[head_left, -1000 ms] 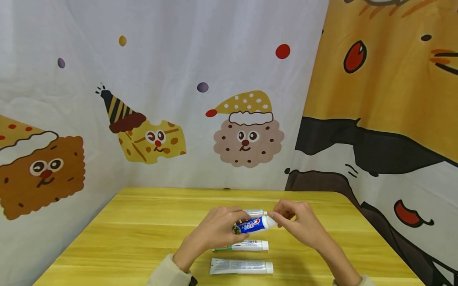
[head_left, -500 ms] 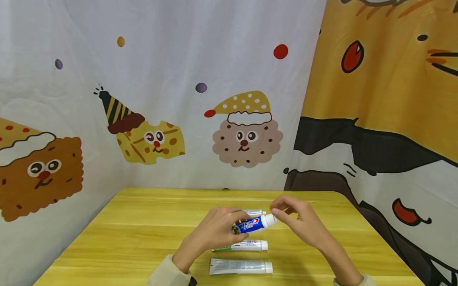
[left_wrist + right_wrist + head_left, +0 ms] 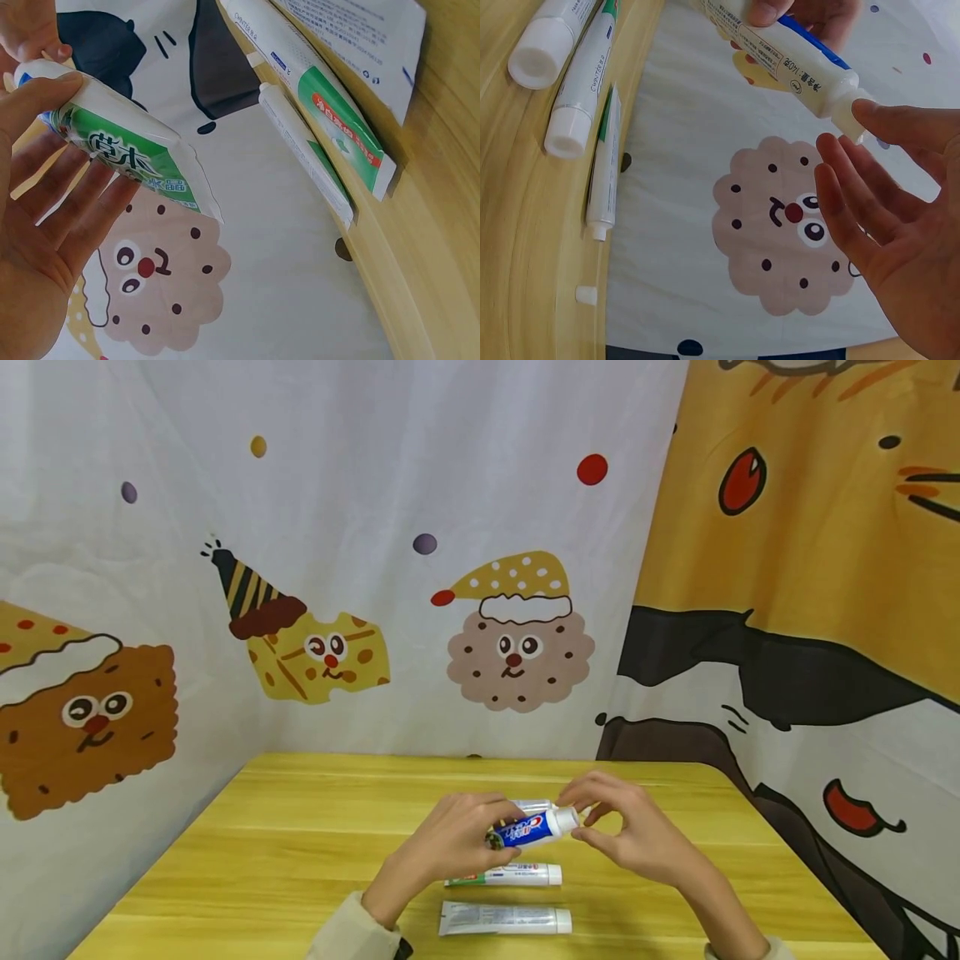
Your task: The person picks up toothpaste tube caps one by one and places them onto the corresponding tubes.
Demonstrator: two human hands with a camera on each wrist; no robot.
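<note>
1. Holding a blue, green and white toothpaste tube above the table, well in from its edges, the left hand pinches the body between thumb and fingers, the cap end towards the table's right edge.
2. The right hand is around the white cap, its fingers apart and loosely bent; the thumb is at the cap, but I cannot tell whether it presses.
3. The step in hand looks to be turning that cap, which seems to be on; off or tighter cannot be told.
4. The next move probably calls for a steady left pinch while the right fingertips close evenly on the cap and twist; a loose grip could slip, and squeezing might push out paste.
5. Below lie three more tubes: a white tube by the near edge, a green-and-white tube beyond it, and a slim tube closest to the far edge.
6. Past the slim tube's narrow end, near the far edge, sits a small white piece, perhaps its cap.
</note>
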